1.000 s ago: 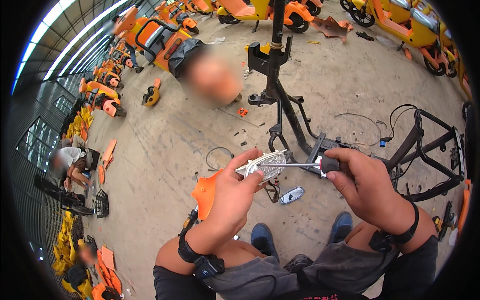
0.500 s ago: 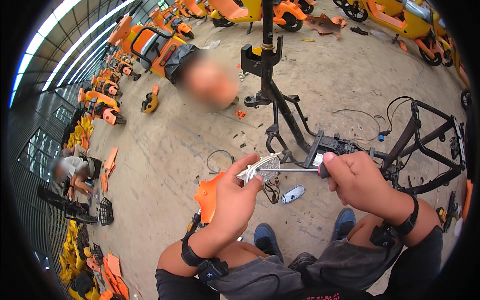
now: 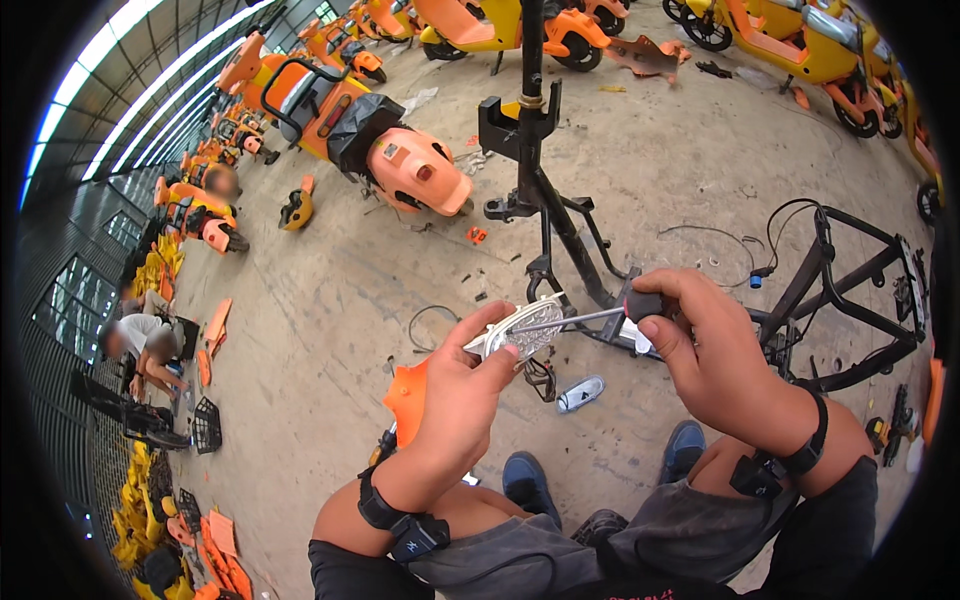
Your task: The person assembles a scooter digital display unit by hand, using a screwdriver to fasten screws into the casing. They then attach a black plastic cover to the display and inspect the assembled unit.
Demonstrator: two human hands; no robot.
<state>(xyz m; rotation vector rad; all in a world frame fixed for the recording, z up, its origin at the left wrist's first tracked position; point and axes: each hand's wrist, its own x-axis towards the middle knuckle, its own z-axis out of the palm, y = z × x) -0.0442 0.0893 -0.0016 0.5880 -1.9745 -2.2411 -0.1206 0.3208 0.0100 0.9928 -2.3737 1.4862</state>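
Observation:
Between the thumb and fingers of my left hand (image 3: pixel 468 370) is an oval, silvery lamp housing (image 3: pixel 537 325) with a pale rim, its shiny inside turned up. My right hand (image 3: pixel 710 345) grips the dark handle of a screwdriver (image 3: pixel 580 321). The shaft slants down to the left, and its tip rests at or inside the housing near my left thumb; the exact contact is too small to tell. Below them on the floor lies a pale oval lens-like piece (image 3: pixel 582 393). Thin wires (image 3: pixel 541 380) hang just under the housing.
A bare black scooter frame (image 3: pixel 570 230) stands in front, reaching right. An orange body panel (image 3: pixel 405 400) is beside my left forearm. An orange scooter (image 3: pixel 415 165) stands ahead left, more beyond. At far left a person (image 3: pixel 145 345) sits near a black basket (image 3: pixel 207 424).
My right hand has risen and turned, so the screwdriver now slopes downward to the left instead of lying nearly level. The lamp housing stays in my left hand, slightly tilted. The view shifted slightly.

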